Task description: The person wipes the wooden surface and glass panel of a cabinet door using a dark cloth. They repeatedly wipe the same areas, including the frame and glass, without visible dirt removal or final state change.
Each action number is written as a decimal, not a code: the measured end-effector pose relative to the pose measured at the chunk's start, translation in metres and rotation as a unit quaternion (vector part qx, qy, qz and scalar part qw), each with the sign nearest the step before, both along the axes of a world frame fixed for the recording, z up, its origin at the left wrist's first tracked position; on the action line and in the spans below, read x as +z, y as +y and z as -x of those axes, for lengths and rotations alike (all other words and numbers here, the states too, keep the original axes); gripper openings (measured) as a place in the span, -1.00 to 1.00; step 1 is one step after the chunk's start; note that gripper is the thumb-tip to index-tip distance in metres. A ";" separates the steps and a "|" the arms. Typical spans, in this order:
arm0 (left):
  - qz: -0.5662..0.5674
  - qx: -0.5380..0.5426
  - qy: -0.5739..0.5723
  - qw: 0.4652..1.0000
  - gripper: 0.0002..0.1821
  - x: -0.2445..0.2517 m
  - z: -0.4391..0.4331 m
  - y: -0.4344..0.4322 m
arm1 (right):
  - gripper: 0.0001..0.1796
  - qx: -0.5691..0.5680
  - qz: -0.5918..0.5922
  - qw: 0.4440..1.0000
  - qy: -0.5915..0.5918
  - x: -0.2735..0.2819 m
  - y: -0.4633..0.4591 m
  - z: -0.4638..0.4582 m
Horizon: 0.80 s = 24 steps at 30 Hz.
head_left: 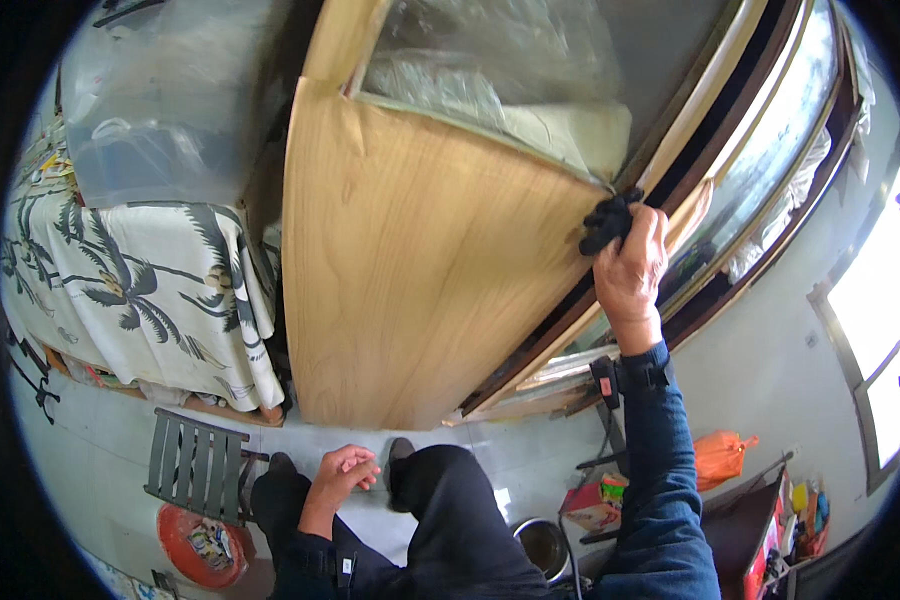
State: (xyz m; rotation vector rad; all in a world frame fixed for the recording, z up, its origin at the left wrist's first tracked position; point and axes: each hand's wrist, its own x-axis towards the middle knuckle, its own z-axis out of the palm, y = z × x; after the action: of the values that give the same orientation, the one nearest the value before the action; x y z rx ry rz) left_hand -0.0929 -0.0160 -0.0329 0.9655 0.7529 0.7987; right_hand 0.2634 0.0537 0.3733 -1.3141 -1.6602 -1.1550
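Note:
My right hand is closed on a bunched black cloth, which touches the right edge of a light wood-grain cabinet door, just below the lower corner of its glass pane. Behind the glass is clear plastic wrapping around something pale. A dark gap runs between the door's right edge and the cabinet frame. My left hand hangs low above my legs, its fingers loosely curled, with nothing seen in it.
Left of the door stands a table under a palm-print cloth, with a translucent plastic box on it. Below are a slatted folding stool and a red basin. A metal pot and boxes stand at lower right.

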 end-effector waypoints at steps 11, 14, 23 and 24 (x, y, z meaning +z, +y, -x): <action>0.005 0.009 0.018 1.000 -0.73 0.008 -0.007 0.003 | -0.63 -0.076 0.211 0.968 0.115 -0.183 -0.018 0.014; 0.012 0.002 0.033 0.999 -0.72 0.008 -0.013 0.002 | -0.62 -0.058 0.284 0.948 0.130 -0.176 -0.028 0.009; 0.017 -0.013 0.087 0.996 -0.74 -0.004 -0.022 0.005 | -0.57 -0.007 -0.012 1.000 0.011 -0.035 0.004 -0.016; 0.014 -0.010 0.079 0.997 -0.72 -0.004 -0.022 0.004 | -0.56 0.009 0.012 1.000 0.017 -0.050 0.001 -0.015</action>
State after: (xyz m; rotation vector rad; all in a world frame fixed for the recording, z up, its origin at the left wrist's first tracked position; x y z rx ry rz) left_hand -0.0708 -0.0118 -0.0373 1.0167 0.8871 0.6983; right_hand 0.2783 0.0551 0.3230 -1.3243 -1.6628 -1.0995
